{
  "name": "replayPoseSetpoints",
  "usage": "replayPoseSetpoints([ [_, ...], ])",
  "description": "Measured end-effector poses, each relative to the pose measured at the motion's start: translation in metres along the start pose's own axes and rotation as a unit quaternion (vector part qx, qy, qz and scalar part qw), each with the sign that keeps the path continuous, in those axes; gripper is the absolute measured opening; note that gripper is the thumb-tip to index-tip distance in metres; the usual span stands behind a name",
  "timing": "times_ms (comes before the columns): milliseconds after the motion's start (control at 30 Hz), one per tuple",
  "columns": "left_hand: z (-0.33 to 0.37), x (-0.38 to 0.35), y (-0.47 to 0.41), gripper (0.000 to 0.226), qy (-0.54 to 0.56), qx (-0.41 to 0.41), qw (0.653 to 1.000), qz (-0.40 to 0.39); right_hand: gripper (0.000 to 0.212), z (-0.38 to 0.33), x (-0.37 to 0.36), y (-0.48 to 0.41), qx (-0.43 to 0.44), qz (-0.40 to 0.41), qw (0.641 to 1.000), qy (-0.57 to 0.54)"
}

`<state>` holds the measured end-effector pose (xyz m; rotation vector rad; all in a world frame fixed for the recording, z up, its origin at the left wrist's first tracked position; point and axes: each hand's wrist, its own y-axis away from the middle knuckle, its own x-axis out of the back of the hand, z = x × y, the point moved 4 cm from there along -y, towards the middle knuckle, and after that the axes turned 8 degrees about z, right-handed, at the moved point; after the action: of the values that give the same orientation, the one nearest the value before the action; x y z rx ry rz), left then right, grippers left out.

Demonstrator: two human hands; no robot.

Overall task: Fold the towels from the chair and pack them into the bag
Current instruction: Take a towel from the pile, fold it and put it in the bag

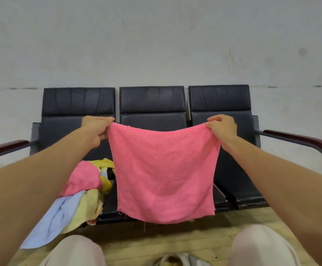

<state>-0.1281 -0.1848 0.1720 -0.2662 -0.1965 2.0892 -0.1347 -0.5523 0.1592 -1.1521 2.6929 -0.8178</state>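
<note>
A pink towel (164, 173) hangs spread out flat in front of the black three-seat chair (152, 104). My left hand (96, 127) pinches its top left corner and my right hand (222, 126) pinches its top right corner. The towel's lower edge dangles free just past the seat's front edge. On the left seat lies a pile of towels (81, 191): pink on top, yellow beside it, light blue hanging over the seat edge. A white bag (177, 260) with something yellow inside shows at the bottom edge between my knees.
Metal armrests with dark wood tops (300, 140) stick out at both ends of the chair. A grey wall stands behind it. The floor is pale wood. My knees in light trousers (75, 250) frame the bag.
</note>
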Motion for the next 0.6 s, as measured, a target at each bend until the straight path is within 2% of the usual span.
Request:
replayPoseSetpoints([
  [67,-0.001,0.001,0.000,0.024,-0.035,-0.029,0.999,-0.022,0.035,0.002,0.001,0.000,-0.006,-0.023,1.000,0.012],
  [167,0.000,0.006,0.001,0.025,-0.198,-0.147,0.969,0.011,0.052,0.002,0.000,0.001,0.007,-0.076,0.995,0.058],
  [233,0.004,0.007,0.008,0.021,-0.274,-0.222,0.935,0.042,0.051,0.000,0.000,0.001,0.033,-0.075,0.992,0.098],
  [300,0.005,0.006,0.012,0.016,-0.318,-0.264,0.908,0.068,0.040,-0.001,0.001,-0.001,0.054,-0.050,0.990,0.124],
  [367,0.005,0.004,0.014,0.013,-0.331,-0.276,0.897,0.094,0.026,0.001,-0.001,-0.002,0.068,-0.024,0.987,0.144],
  [500,-0.006,0.006,0.010,0.010,-0.263,-0.198,0.936,0.125,0.014,0.005,-0.008,-0.007,0.098,0.022,0.970,0.222],
  [600,-0.015,0.006,0.006,0.008,-0.280,-0.178,0.934,0.133,0.012,0.004,-0.013,-0.008,0.113,0.050,0.962,0.243],
])
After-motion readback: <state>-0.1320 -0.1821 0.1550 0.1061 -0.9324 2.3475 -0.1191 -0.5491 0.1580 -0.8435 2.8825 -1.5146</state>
